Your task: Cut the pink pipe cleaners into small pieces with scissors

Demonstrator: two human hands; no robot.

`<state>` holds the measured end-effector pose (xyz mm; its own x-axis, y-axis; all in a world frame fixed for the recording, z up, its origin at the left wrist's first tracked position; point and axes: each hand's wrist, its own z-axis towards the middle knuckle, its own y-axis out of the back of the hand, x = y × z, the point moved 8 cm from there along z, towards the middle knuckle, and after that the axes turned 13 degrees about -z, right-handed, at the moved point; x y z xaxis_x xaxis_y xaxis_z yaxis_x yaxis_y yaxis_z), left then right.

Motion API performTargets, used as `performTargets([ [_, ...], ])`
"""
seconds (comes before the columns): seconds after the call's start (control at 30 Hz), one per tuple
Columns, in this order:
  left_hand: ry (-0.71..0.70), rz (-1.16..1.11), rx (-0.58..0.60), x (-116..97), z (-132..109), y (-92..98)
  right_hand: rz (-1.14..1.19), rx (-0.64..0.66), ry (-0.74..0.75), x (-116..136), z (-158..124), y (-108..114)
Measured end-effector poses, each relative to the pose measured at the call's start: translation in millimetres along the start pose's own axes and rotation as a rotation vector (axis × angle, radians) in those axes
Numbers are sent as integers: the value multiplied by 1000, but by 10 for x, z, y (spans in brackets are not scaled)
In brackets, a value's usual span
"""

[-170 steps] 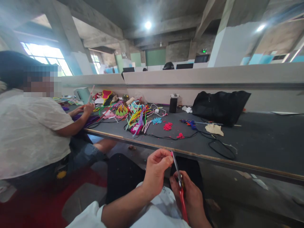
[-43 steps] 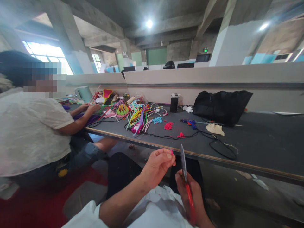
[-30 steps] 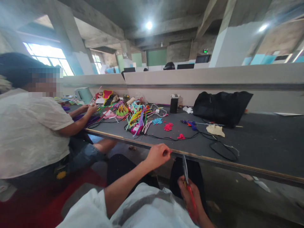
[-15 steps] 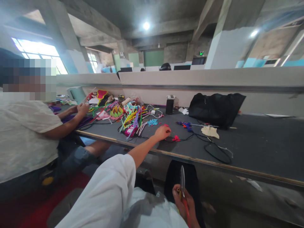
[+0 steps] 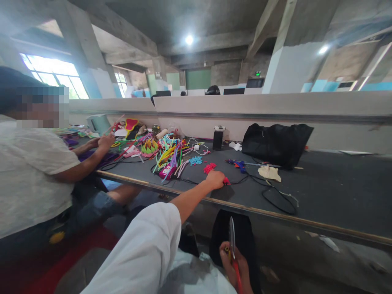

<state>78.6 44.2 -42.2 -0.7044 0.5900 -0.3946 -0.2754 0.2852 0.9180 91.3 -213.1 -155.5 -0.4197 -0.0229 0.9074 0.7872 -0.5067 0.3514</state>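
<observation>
My left hand (image 5: 215, 179) reaches over the dark table, fingers curled down at a small clump of red pieces (image 5: 226, 181). Its fingertips are hidden, so whether they hold one of the pieces does not show. A larger pile of short red pieces (image 5: 210, 167) lies just beyond the hand, and a pile of short blue pieces (image 5: 195, 160) is farther left. Low over my lap, my right hand (image 5: 235, 263) is closed around red-handled scissors (image 5: 232, 237), blades pointing up. A small yellowish part shows by the thumb.
Colourful fuzzy stems (image 5: 171, 153) are heaped left of the red pile. A glue gun (image 5: 239, 164) with a black cord lies right of my left hand, near a cream cloth (image 5: 269, 173) and a black bag (image 5: 275, 143). At the left sits a co-worker (image 5: 33, 171), hands over the table.
My left hand has moved right and nearer, from above the larger red pile to the small red clump, uncovering the pile. My right hand keeps its hold on the scissors.
</observation>
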Motion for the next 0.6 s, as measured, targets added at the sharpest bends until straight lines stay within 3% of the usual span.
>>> performTargets([
  [0.27, 44, -519, -252, 221, -423, 358, -31, 139, 53, 66, 4, -87],
  [0.43, 10, -1013, -419, 83, -1078, 440, -143, 96, 69, 230, 71, -15],
  [0.57, -15, -1307, -507, -129, -1696, 456, -402, 27, 159, 574, 201, 167],
  [0.6, -19, -1468, -521, -167, -1819, 454, -482, 17, 197, 686, 228, 200],
])
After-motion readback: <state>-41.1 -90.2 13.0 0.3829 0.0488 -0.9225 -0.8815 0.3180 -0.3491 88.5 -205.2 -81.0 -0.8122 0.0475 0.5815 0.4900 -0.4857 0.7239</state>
